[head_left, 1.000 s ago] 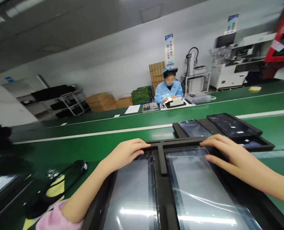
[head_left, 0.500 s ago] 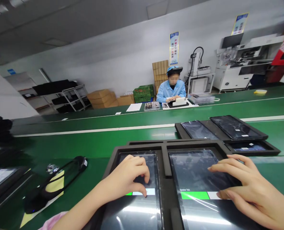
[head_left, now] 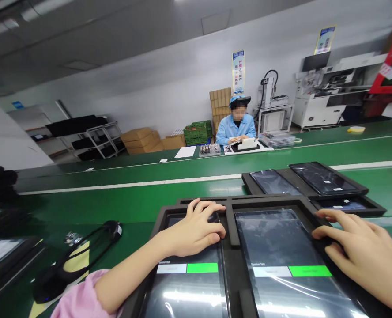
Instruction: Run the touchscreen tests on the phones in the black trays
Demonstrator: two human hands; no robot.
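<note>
Two tablets lie side by side in a black foam tray [head_left: 235,278]. Both screens read "Speaker Test" over a bar that is white on its left half and green on its right. Above the upper part of the left tablet [head_left: 186,296] is my left hand [head_left: 199,227], fingers spread and reaching toward the tray's middle divider; whether they touch it I cannot tell. My right hand [head_left: 358,243] is at the right edge of the right tablet [head_left: 282,243], its fingers apart and bent over the tray's rim. Neither hand holds anything.
Behind the tray at right, more tablets [head_left: 322,176] lie in stacked foam trays. A black looped device [head_left: 50,280] rests on yellow paper at left, beside more devices [head_left: 4,256]. Across the green bench [head_left: 143,170] sits a co-worker [head_left: 237,123] in blue.
My left hand has moved right and up across its tablet. My right hand has drawn back to the right. On both screens the green has switched from the bar's left half to its right.
</note>
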